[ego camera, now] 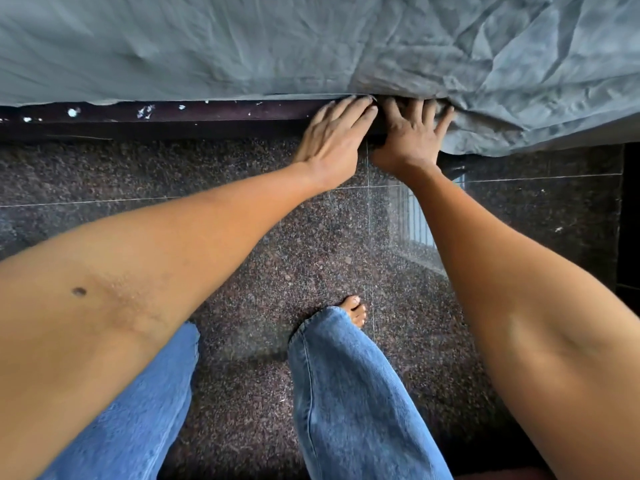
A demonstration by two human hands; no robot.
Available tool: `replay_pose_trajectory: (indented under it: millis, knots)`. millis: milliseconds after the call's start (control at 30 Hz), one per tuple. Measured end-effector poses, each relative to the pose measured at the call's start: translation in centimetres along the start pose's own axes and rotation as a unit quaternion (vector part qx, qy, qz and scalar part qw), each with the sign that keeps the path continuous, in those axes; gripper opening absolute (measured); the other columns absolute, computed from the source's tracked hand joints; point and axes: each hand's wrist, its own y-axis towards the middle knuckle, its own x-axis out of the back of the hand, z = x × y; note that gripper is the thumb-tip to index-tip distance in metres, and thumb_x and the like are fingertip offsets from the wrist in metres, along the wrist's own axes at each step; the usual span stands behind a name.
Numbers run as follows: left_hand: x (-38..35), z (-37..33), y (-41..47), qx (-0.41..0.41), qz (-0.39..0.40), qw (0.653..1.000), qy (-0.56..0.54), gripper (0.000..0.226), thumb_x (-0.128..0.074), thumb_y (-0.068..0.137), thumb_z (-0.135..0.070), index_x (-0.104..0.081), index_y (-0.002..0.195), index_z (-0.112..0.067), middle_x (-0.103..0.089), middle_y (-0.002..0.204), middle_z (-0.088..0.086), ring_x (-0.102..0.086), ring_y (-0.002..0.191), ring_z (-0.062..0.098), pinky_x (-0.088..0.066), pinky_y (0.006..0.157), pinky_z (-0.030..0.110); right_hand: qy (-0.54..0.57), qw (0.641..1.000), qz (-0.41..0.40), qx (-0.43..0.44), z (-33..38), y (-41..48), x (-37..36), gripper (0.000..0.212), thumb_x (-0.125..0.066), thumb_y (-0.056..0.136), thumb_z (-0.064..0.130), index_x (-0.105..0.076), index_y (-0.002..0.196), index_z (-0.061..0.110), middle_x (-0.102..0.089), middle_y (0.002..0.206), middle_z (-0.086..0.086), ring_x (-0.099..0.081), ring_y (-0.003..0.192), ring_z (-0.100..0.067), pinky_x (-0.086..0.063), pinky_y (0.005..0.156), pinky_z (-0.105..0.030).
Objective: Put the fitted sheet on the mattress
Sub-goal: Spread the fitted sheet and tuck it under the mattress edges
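Dark speckled floor [242, 237], bed edge: my left hand [332, 140] and right hand [412, 133], flat and spread, gripping nothing, tuck the soft, limp fitted sheet [311, 46] hem under the mattress.

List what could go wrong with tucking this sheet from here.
1. To the right of the right hand, the sheet hangs loose and bunched over the bed frame; tucked like that, it may trap wrinkles or pull back out.
2. Fingertips of both hands, including the left hand, push in at the mattress edge above the hard frame, so they could get pinched.
3. The bare foot stands on glossy floor while the person leans forward; it might slip.
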Motion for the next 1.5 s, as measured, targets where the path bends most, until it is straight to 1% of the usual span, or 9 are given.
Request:
replay_pose_trajectory:
  millis: [133,300,533,733,933,1167,1300,1400,1500]
  knots:
    - [-0.1,-0.8,1.0,0.004,0.015,1.0,0.005,0.075,-0.04,0.084,-0.003,-0.009,0.151,-0.014,-0.016,0.157,0.004,-0.011,0.145,0.017,-0.005,0.118,0.032,0.104,0.994,0.026,0.005,-1.4,0.6,0.8,0.076,-0.054,0.067,0.036,-0.036,0.141,0.03,-0.028,0.147,-0.016,-0.015,0.141,-0.033,0.003,0.114,-0.054]
    - [-0.7,-3.9,3.9,0.069,0.077,0.993,0.057,0.073,-0.047,0.088,-0.01,-0.009,0.15,-0.013,-0.015,0.158,0.004,-0.008,0.146,0.019,0.0,0.119,0.039,0.212,0.971,-0.106,-0.025,-4.1,-0.7,2.4,0.045,-0.048,0.077,0.031,-0.064,0.114,0.012,-0.065,0.114,-0.016,-0.058,0.106,-0.037,-0.047,0.086,-0.04]
    - [-1.2,-7.6,5.2,0.197,0.054,0.979,0.016,0.061,-0.043,0.091,-0.015,-0.021,0.147,-0.024,-0.022,0.152,0.001,-0.015,0.14,0.027,-0.011,0.113,0.046,-0.018,0.992,-0.125,-0.023,-5.5,-0.3,1.4,0.037,-0.047,0.083,0.013,-0.06,0.116,0.004,-0.052,0.129,-0.019,-0.043,0.124,-0.036,-0.029,0.105,-0.049]
    - [-1.4,-5.6,3.3,0.113,-0.082,0.989,-0.051,0.053,-0.042,0.085,-0.007,-0.044,0.138,-0.016,-0.042,0.141,0.002,-0.036,0.13,0.023,-0.021,0.11,0.037,-0.013,0.988,0.014,-0.154,-4.3,1.2,1.4,0.061,-0.043,0.09,0.025,-0.025,0.148,0.026,-0.01,0.159,-0.006,0.0,0.145,-0.034,0.008,0.109,-0.064]
    - [-1.6,-5.6,5.4,-0.028,0.017,0.998,-0.05,0.076,-0.047,0.082,-0.001,-0.015,0.15,-0.013,-0.02,0.156,0.005,-0.022,0.143,0.021,-0.008,0.119,0.036,0.028,0.979,0.109,-0.173,-4.5,3.3,2.5,0.064,-0.037,0.096,0.03,-0.004,0.151,0.032,0.011,0.159,-0.004,0.017,0.143,-0.038,0.01,0.108,-0.066]
    - [-1.0,-7.1,6.9,-0.03,0.065,0.997,-0.008,0.075,-0.04,0.081,0.001,-0.014,0.15,-0.014,-0.015,0.158,0.004,-0.016,0.144,0.019,-0.007,0.118,0.033,0.012,0.993,0.117,-0.015,-10.1,4.7,3.1,0.072,-0.052,0.086,0.029,-0.018,0.15,0.029,-0.015,0.158,-0.008,0.0,0.145,-0.036,0.006,0.113,-0.058]
    - [-1.7,-8.7,8.1,0.031,0.088,0.996,0.007,0.071,-0.043,0.086,-0.009,-0.012,0.15,-0.017,-0.014,0.158,0.002,-0.01,0.146,0.02,-0.004,0.119,0.038,0.184,0.981,-0.048,0.036,-13.6,1.8,4.1,0.04,-0.054,0.087,0.011,-0.058,0.126,0.01,-0.057,0.129,-0.021,-0.051,0.117,-0.039,-0.042,0.09,-0.039]
    - [-1.5,-11.0,8.8,0.106,0.108,0.988,-0.004,0.076,-0.046,0.089,-0.014,-0.004,0.151,-0.025,-0.007,0.159,0.0,-0.003,0.146,0.022,0.002,0.118,0.047,0.137,0.979,-0.153,0.009,-15.4,-1.2,3.5,0.048,-0.046,0.075,0.003,-0.063,0.119,0.004,-0.062,0.119,-0.02,-0.053,0.108,-0.04,-0.047,0.084,-0.045]
    - [-1.0,-13.4,9.6,0.145,0.151,0.978,0.024,0.079,-0.047,0.09,-0.02,0.004,0.149,-0.037,-0.006,0.158,0.009,-0.003,0.145,0.034,0.002,0.112,0.061,0.093,0.99,-0.105,0.021,-15.5,-0.6,2.0,0.057,-0.045,0.076,0.011,-0.051,0.133,0.007,-0.047,0.137,-0.016,-0.043,0.124,-0.037,-0.037,0.099,-0.047]
